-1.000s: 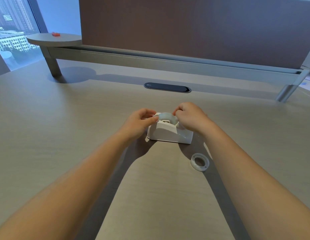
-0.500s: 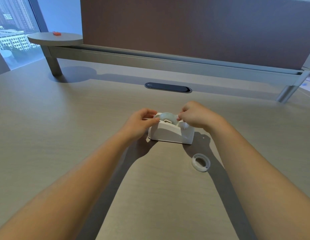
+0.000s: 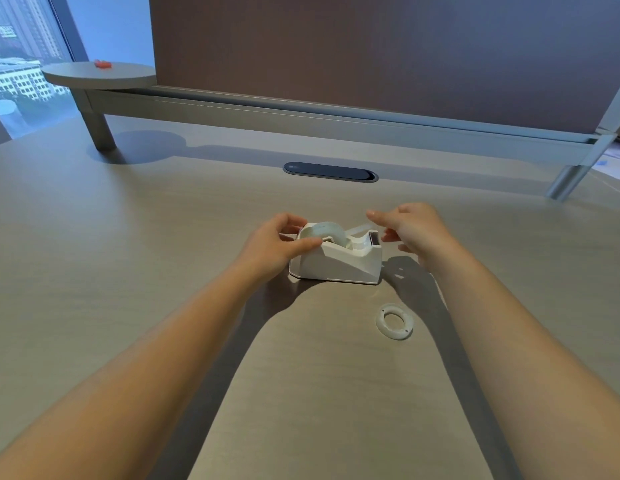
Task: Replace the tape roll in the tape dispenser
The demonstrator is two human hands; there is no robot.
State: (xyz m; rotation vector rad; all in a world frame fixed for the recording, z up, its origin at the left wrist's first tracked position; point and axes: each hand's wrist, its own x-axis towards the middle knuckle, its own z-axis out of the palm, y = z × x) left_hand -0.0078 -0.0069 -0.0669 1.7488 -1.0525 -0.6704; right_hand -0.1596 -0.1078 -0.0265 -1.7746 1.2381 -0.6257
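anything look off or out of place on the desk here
Only the empty tape core, lying loose on the desk right of the dispenser. The new roll sits seated; tape runs toward the cutter.

Left hand on tape dispenser

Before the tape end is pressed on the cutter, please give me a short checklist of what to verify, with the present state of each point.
1. New tape roll sits in the dispenser: ok.
2. Left hand steadies the roll end of the dispenser: ok.
3. Tape strip is drawn from the roll toward the cutter: ok.
4. Right hand pinches the strip end: cannot tell, the tape is too clear.
5. Strip is stuck on the cutter: cannot tell.
6. Empty core lies clear of the dispenser on the desk: ok.
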